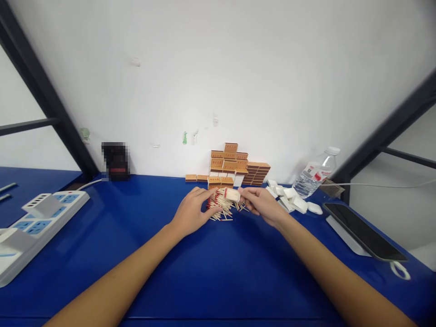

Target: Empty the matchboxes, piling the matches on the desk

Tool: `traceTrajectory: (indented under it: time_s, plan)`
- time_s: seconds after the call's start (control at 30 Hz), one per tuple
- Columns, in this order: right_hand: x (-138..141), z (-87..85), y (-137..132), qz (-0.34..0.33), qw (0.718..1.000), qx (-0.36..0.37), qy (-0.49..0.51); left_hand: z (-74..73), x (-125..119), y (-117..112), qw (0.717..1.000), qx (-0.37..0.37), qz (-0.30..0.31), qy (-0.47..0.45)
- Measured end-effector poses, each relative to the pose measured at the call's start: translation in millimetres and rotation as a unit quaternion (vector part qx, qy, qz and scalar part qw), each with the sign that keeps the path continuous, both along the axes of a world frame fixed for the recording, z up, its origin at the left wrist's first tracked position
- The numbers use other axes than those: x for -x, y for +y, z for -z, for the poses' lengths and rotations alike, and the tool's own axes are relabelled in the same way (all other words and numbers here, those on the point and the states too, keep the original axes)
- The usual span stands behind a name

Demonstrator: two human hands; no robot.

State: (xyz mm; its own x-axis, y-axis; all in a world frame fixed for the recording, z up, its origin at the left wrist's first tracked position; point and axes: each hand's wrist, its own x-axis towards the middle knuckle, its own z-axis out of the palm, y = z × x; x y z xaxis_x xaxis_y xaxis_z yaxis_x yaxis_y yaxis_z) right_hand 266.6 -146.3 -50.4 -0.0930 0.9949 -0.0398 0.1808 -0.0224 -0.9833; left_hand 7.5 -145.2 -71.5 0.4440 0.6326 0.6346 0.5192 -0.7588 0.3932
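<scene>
My right hand (261,204) pinches a small white matchbox tray (233,195) at its right end, and pale matchsticks show inside it. Below the tray, a loose heap of red-tipped matches (218,210) lies on the blue table (211,268). At the heap's left side is my left hand (192,210), its thumb and fingers apart and nothing seen between them. The fingertips reach the edge of the matches; whether they touch any is unclear. Directly behind the heap stand orange-brown matchboxes (220,182).
More matchboxes (230,156) are stacked against the wall. To the right are several white trays (291,199), a tilted water bottle (316,172) and a phone (363,231). A power strip (44,218) lies on the left, with a pixelated dark object (116,161) farther back.
</scene>
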Motion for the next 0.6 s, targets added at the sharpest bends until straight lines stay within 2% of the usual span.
traceTrajectory:
  time_s: [0.1, 0.2, 0.33, 0.43, 0.5, 0.6]
  plan:
    - [-17.1, 4.1, 9.6, 0.088, 0.995, -0.047, 0.004, 0.0, 1.8, 2.7, 0.999, -0.010, -0.033, 0.010]
    - [-32.5, 8.5, 16.9, 0.156, 0.984, -0.087, -0.013, -0.2, 3.0, 4.1, 0.999, -0.019, -0.037, 0.026]
    - [-45.2, 13.5, 20.9, 0.179, 0.976, -0.101, -0.070, 1.1, 3.0, 4.6, 0.999, -0.024, -0.031, 0.032]
    - [-45.8, 18.1, 20.0, 0.179, 0.962, -0.134, -0.158, 2.6, 2.7, 5.1, 0.999, -0.022, -0.026, 0.026]
    - [-43.0, 20.8, 18.4, 0.163, 0.929, -0.205, -0.261, 2.9, 2.6, 5.3, 0.999, -0.023, -0.025, 0.022]
    - [-38.7, 21.5, 16.4, 0.129, 0.832, -0.338, -0.420, 2.1, 2.5, 5.4, 0.999, -0.028, -0.027, 0.009]
